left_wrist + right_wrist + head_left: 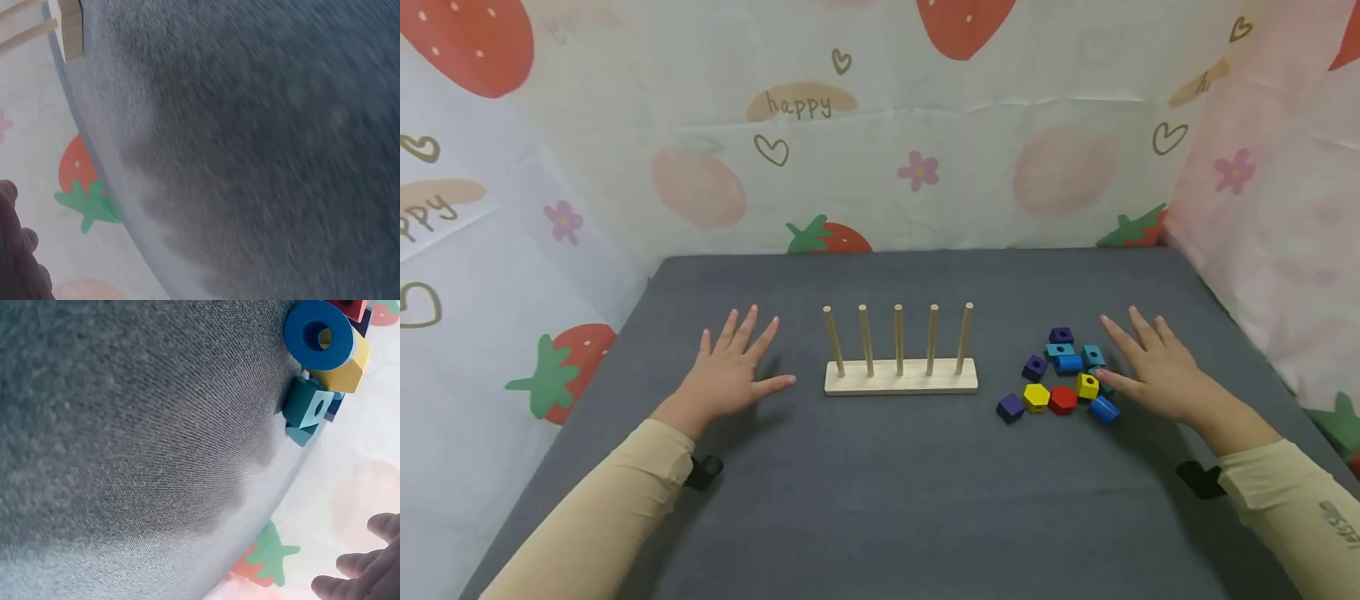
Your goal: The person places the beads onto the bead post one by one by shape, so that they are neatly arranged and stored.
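A pale wooden base [901, 379] with several upright pegs [898, 337] stands mid-table; no beads are on the pegs. To its right lies a loose group of drilled wooden beads: purple cubes [1034, 367], yellow hexagons [1037, 397], a red hexagon [1063, 400], blue cylinders [1104, 409] and teal blocks [1092, 357]. My left hand [724, 379] is spread over the table left of the base, holding nothing. My right hand [1165, 375], also spread and holding nothing, is beside the beads, its thumb overlapping the group's right edge in the head view. In the right wrist view a blue cylinder [294, 336] shows its hole.
A grey cloth [880, 500] covers the table. Behind it and at both sides hang printed curtains [970, 108] with strawberries, hearts and flowers. Dark wrist straps [703, 472] show at the ends of the beige sleeves [602, 508].
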Demonstrator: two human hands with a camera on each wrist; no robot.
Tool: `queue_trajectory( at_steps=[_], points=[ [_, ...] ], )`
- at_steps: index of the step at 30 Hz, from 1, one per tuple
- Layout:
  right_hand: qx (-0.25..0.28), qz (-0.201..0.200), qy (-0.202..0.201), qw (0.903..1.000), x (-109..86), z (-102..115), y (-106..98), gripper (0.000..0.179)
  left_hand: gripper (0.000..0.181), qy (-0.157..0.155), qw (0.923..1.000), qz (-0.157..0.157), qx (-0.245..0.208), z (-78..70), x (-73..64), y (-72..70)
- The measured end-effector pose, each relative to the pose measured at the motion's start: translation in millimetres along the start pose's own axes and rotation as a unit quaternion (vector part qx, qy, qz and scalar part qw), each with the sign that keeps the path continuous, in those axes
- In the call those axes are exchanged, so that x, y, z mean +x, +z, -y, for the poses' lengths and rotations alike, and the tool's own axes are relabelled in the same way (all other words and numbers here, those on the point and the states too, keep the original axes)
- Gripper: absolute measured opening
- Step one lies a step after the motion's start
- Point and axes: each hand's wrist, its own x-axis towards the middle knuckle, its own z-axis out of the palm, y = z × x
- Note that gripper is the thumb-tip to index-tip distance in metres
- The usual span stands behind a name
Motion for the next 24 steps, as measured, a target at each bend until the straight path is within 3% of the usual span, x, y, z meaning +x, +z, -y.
queue_trajectory(
  at_steps=[5,10,19,24],
  points=[
    [0.011,-0.005,-0.001,0.9999,-0.3,-1.7,2.5,0.082,0.100,0.009,0.9998,0.006,-0.016,-9.0,7.6,6.5],
    [0.055,-0.014,-0.003,0.9984,-2.0,-3.7,5.7,0.083,0.098,0.029,0.9971,0.002,-0.070,-21.1,16.5,14.5],
    [0.135,-0.032,-0.012,0.9903,-7.5,-2.7,10.8,0.077,0.104,0.053,0.9780,0.004,-0.202,-32.1,30.8,25.4],
    [0.158,-0.030,-0.004,0.9869,-14.3,-3.7,14.5,0.073,0.107,0.069,0.9690,0.012,-0.237,-34.1,35.8,32.2]
  ],
)
